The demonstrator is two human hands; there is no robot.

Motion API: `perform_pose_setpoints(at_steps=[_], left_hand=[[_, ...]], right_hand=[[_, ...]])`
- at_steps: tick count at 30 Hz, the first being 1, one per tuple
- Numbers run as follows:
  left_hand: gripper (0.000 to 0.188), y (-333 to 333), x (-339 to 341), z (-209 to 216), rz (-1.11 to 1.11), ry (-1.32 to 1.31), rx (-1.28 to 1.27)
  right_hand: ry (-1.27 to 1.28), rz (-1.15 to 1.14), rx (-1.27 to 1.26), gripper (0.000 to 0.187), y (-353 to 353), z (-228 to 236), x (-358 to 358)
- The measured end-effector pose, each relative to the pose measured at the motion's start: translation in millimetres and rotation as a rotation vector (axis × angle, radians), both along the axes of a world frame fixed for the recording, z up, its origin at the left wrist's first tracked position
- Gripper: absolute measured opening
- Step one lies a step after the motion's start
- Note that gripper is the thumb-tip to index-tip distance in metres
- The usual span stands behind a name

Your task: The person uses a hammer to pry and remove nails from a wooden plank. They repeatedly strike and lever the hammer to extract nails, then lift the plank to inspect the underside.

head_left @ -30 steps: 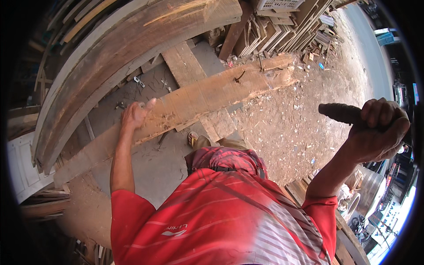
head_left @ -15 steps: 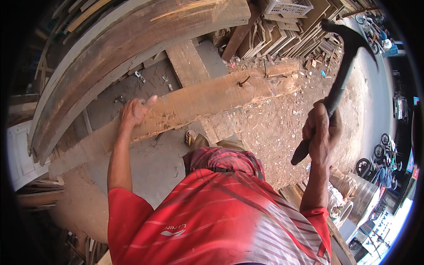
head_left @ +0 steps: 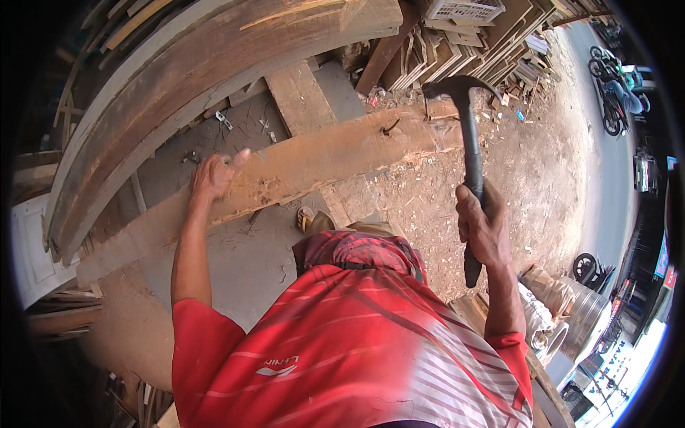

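A long brown wooden plank (head_left: 314, 158) lies slantwise in front of me. My left hand (head_left: 214, 177) is closed over its far edge, thumb stretched along the top and the other fingers partly hidden. In my right hand (head_left: 486, 225) is a claw hammer (head_left: 472, 146), gripped by its dark handle. The hammer's head is over the plank's right end, close to an upright nail (head_left: 427, 108); whether they touch I cannot tell. A bent nail (head_left: 390, 128) sticks out of the wood a little to the left.
A thick curved timber beam (head_left: 178, 93) spans the upper left. Beneath the plank lies a crosswise board (head_left: 301, 100). Stacked boards (head_left: 457, 53) and a white crate (head_left: 465, 11) stand at the far side. Metal drums (head_left: 585, 321) stand lower right; a road (head_left: 614, 164) with motorbikes lies beyond.
My right hand has brought the hammer down and leftward, its head now at the plank's right end. My left hand stays in place. A motorbike rider has come nearer on the road.
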State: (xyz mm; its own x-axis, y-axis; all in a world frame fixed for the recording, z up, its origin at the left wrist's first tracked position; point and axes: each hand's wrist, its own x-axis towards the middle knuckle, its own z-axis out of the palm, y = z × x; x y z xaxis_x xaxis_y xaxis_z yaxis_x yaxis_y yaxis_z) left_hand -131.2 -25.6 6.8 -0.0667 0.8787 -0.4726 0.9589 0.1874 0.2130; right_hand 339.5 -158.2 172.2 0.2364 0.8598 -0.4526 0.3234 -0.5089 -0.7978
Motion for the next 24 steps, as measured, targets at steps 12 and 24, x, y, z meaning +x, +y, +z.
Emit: perform_pose_setpoints(at_steps=[12, 24], left_hand=[[0.115, 10.8, -5.0, -6.2, -0.018, 0.016, -0.024], [0.113, 2.7, -10.1, -11.1, 0.003, -0.023, 0.046]], right_hand=[[-0.281, 0.039, 0.196, 0.035, 4.8, -24.5, 3.2], [0.359, -0.191, 1.019, 0.032, 33.0, 71.2, 0.8]])
